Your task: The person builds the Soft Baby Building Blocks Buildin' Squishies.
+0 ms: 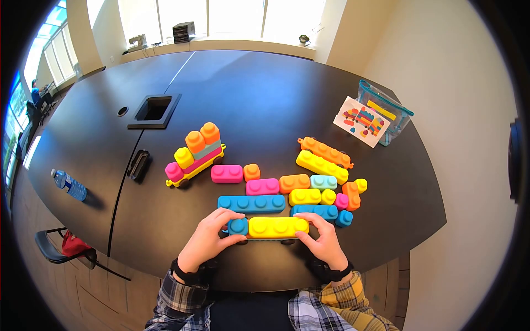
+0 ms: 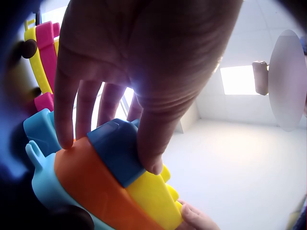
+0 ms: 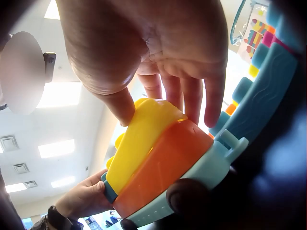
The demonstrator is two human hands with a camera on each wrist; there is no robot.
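In front of the person stands a toy train car built of blocks. Its light blue wheeled base (image 3: pixel 204 167) carries a long orange block (image 3: pixel 163 167). On top of the orange one sit a small blue block (image 1: pixel 238 227) and a longer yellow block (image 1: pixel 276 227), end to end. My left hand (image 1: pixel 203 238) pinches the left end at the blue block, thumb on the near side and fingers on the far side. At the right end, my right hand (image 1: pixel 324 243) grips the yellow block the same way.
Loose blocks lie just beyond the car, including a long blue block (image 1: pixel 251 204) and a pink block (image 1: pixel 262 186). A built train car (image 1: pixel 196 157) stands left, an orange wheeled base (image 1: pixel 326 151) right. Farther off are a picture card (image 1: pixel 361 121), clear bag (image 1: pixel 395 129) and water bottle (image 1: pixel 69 185).
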